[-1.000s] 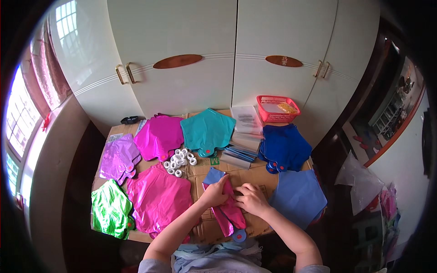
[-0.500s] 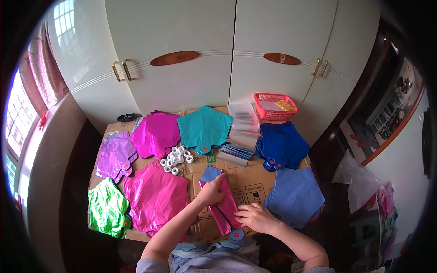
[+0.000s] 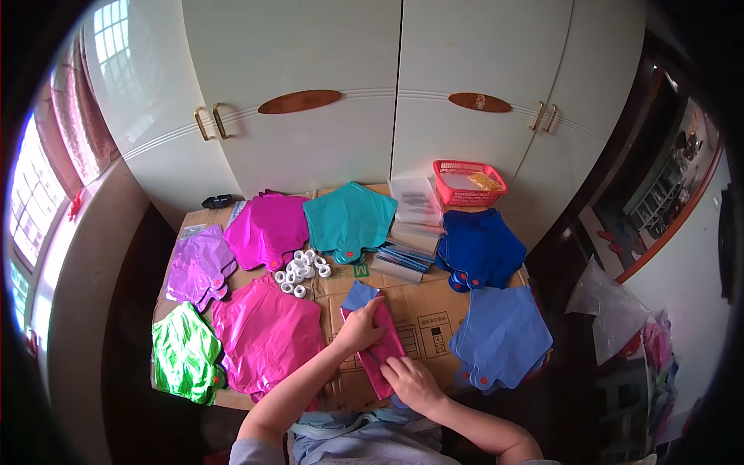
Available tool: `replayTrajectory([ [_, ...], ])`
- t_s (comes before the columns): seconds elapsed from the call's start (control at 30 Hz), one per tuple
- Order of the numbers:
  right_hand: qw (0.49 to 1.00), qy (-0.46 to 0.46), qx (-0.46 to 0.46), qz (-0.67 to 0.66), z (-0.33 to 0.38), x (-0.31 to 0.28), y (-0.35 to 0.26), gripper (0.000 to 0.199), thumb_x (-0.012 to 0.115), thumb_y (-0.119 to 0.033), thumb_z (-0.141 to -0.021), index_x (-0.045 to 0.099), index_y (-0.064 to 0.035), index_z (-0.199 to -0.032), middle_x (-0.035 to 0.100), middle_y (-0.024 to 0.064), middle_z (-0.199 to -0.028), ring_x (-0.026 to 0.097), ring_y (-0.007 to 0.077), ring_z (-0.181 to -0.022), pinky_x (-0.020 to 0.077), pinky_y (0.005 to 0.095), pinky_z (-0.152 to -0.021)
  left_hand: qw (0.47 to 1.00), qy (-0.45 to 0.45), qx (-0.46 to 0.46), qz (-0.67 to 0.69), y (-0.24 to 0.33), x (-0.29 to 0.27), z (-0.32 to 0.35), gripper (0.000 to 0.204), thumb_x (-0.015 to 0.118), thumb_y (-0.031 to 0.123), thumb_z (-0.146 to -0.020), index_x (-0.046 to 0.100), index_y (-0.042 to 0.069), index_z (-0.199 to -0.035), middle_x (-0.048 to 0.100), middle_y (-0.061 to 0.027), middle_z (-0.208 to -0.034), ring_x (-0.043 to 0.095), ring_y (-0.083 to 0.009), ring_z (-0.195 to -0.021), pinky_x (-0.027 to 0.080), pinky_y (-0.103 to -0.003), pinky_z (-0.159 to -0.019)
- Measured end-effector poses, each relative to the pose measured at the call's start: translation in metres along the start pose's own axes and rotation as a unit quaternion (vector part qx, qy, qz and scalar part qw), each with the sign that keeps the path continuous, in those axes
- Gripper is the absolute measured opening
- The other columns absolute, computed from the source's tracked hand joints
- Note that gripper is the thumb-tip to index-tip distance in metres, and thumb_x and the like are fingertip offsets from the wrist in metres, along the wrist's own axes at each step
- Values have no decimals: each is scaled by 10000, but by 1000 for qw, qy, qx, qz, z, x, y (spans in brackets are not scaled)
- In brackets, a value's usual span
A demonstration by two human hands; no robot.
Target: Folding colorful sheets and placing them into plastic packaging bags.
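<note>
Seemingly folded into a narrow strip, the pink foil piece [image 3: 380,349] lies on the cardboard-covered table [image 3: 422,318] near its front edge; the left hand [image 3: 360,327] presses its upper part, the right hand [image 3: 411,381] pins its lower end; both lie flat, apart.

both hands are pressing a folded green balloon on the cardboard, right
Not quite: the folded balloon under the left hand and right hand is pink, not green. The head view shows both hands pressing it on the cardboard.
</note>
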State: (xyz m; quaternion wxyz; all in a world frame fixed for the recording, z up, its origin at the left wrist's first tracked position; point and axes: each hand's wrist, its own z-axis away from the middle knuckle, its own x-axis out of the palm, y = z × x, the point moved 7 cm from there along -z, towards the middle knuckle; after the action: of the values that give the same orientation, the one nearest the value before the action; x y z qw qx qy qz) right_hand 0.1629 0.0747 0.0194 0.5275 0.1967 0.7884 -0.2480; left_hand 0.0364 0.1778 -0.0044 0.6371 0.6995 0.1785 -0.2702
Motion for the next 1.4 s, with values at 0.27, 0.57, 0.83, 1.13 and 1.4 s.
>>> replayTrajectory([
  [0.27,999,23,-28,-10,-1,-1,-5,336,513,-117,-794,572,-13,-1108,546,101,-1174,522,218,-1069,461,315,-906,991,122,-3,-49,-27,-35,0,488,649,107,-718,526,23,-1183,581,-190,-899,601,-337,-807,505,-388,-760],
  [0.57,999,23,-15,-39,-3,3,4,411,477,-90,-809,522,23,-1202,531,127,-1198,509,250,-1097,432,350,-955,942,152,-131,271,-38,-35,37,860,741,206,-716,238,6,-1385,419,-267,-1178,589,-363,-915,517,-405,-739],
  [0.83,999,-10,-19,-37,-6,9,6,415,467,-107,-824,507,18,-1218,510,142,-1242,461,263,-1179,396,359,-999,988,36,-135,-68,-23,-27,43,608,744,328,-664,532,-31,-1108,651,-223,-812,659,-346,-807,528,-410,-734],
  [1.13,999,-12,-29,-30,-7,11,8,399,471,-120,-821,532,6,-1195,509,130,-1245,453,254,-1191,392,358,-1004,969,-48,-143,-195,-5,-26,46,352,720,357,-672,653,41,-814,660,-165,-803,644,-334,-840,522,-422,-741],
  [1.4,998,4,-43,-43,-19,7,11,396,477,-120,-819,533,-7,-1195,525,119,-1222,475,248,-1169,409,355,-990,978,36,5,-204,-6,-29,50,319,717,325,-675,622,27,-740,631,-112,-743,576,-299,-849,475,-431,-732],
])
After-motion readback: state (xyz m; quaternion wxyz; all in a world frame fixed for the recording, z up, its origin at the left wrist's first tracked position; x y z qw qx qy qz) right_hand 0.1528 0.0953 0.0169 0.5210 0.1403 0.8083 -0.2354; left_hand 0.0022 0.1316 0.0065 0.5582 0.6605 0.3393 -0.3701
